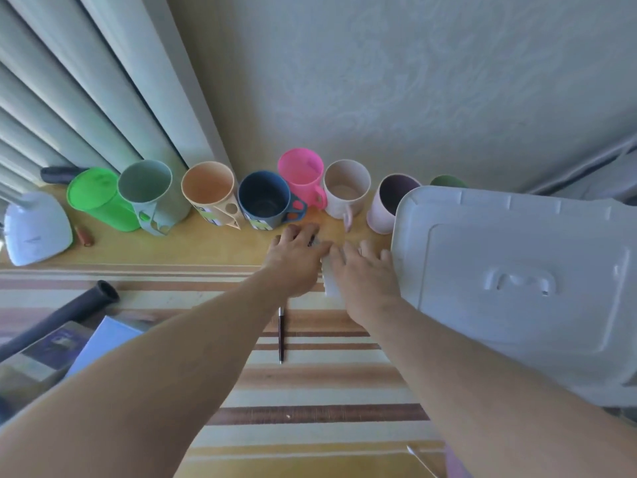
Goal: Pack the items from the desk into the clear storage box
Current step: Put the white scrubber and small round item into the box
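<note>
Both my hands reach forward over the desk in front of a row of mugs. My left hand (296, 251) lies palm down with its fingers over a small dark item that I cannot make out. My right hand (362, 270) rests flat on a small white object (330, 282), of which only the left edge shows. The storage box (517, 267) stands at the right with its white lid on. A dark pen (281, 334) lies on the striped cloth (310, 391) between my forearms. Whether either hand grips anything is hidden.
Along the wall stand a green container (100, 200), a grey-green mug (151, 194), a peach mug (212, 193), a navy mug (265, 200), a pink mug (303, 175), a beige mug (346, 191) and a lilac mug (389, 201). A white lamp base (36, 227), a dark tube (58, 317) and books (51, 353) lie left.
</note>
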A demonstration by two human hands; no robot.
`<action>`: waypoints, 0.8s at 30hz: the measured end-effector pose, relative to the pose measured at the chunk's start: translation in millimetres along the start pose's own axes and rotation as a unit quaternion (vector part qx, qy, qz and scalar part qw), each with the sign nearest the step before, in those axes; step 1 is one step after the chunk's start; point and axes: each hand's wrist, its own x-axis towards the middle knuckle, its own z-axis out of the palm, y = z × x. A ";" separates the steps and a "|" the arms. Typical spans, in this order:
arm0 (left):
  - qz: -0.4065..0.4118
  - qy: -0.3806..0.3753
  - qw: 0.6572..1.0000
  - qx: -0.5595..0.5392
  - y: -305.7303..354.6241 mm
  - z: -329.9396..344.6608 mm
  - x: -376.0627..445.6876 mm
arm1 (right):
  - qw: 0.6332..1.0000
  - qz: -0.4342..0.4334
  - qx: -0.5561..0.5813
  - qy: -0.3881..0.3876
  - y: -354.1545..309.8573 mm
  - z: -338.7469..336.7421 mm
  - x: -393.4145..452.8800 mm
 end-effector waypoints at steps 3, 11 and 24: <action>0.023 0.027 0.999 -0.010 -9.9 3.2 -10.6 | 0.999 -0.029 0.007 -0.036 -1.9 0.6 -12.7; -0.034 0.003 0.998 -0.056 -32.3 3.6 -79.1 | 0.993 -0.065 0.036 -0.096 -25.2 14.4 -78.3; -0.061 0.116 0.967 -0.217 47.4 -71.9 -179.8 | 0.979 -0.045 0.198 0.007 39.6 -117.4 -190.1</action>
